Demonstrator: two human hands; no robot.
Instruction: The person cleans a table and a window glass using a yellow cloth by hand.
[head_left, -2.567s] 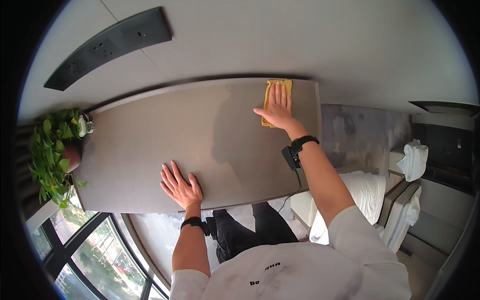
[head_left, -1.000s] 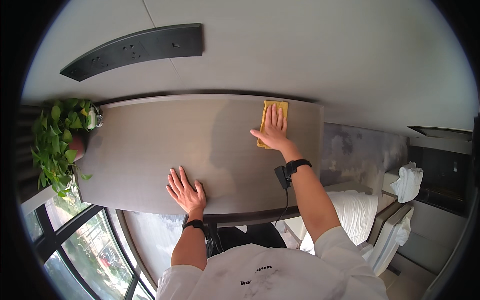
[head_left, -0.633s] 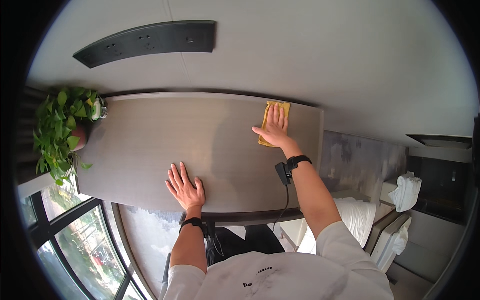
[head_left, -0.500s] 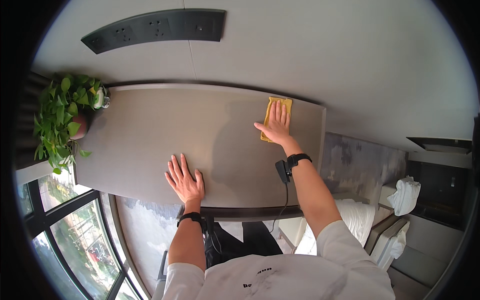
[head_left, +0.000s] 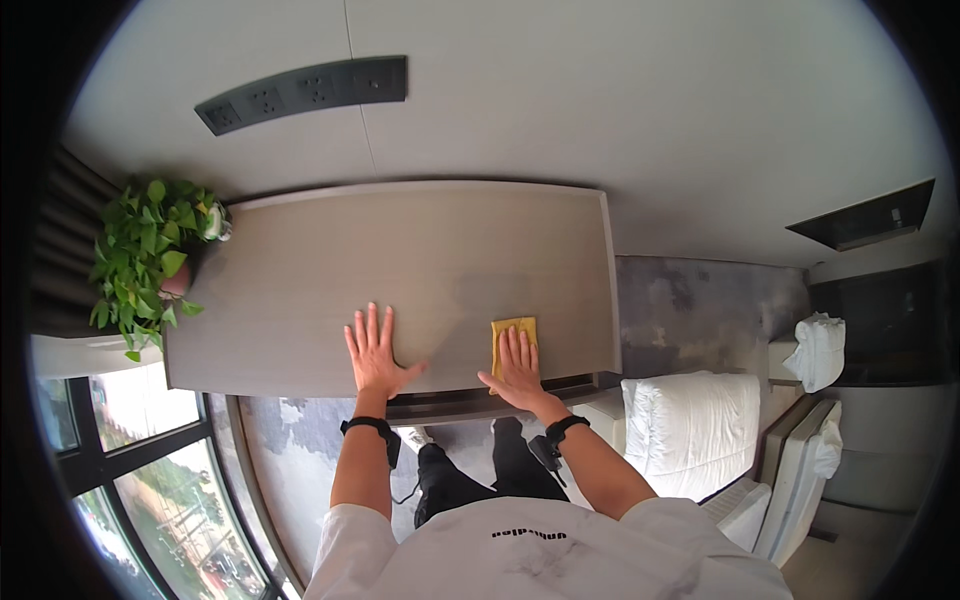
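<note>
A yellow cloth (head_left: 498, 334) lies on the brownish-grey desk (head_left: 320, 250), close to its front edge and right of the middle. My right hand (head_left: 517, 376) rests flat over it, fingers stretched forward on the cloth and thumb out to the left. The palm hides the cloth's lower part. To the left, my left hand (head_left: 375, 360) is spread on the bare desktop, holding nothing. Both wrists wear black straps with small devices.
A leafy potted plant (head_left: 150, 240) stands at the desk's left end, with a small white object (head_left: 218, 222) beside it. Behind the desk, a black socket panel (head_left: 310, 95) is on the wall. White bedding (head_left: 690, 425) lies at the right; a window (head_left: 170, 500) is at lower left.
My right hand has come from the far right of the desk to its front edge, bringing the cloth along. The left hand stays flat on the desk. The view has shifted.
</note>
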